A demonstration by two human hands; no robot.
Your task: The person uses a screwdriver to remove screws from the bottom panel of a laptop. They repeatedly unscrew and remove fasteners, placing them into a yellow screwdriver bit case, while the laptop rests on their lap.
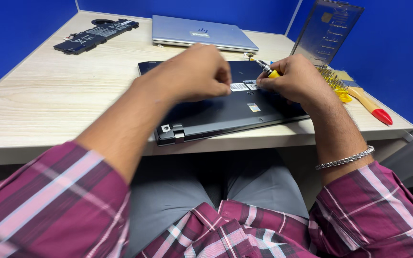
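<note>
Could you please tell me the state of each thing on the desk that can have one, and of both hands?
Black laptop: shut, lying bottom side up.
Silver laptop: shut, lying flat.
Battery pack: out of any laptop, lying loose on the desk.
Bit case: open, lid standing up.
Screwdriver: held tilted over the black laptop.
Left hand: curled into a fist, resting on the black laptop.
Right hand: closed around the screwdriver.

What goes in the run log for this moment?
left hand: on black laptop | right hand: holding yellow screwdriver | laptop: underside up
</note>
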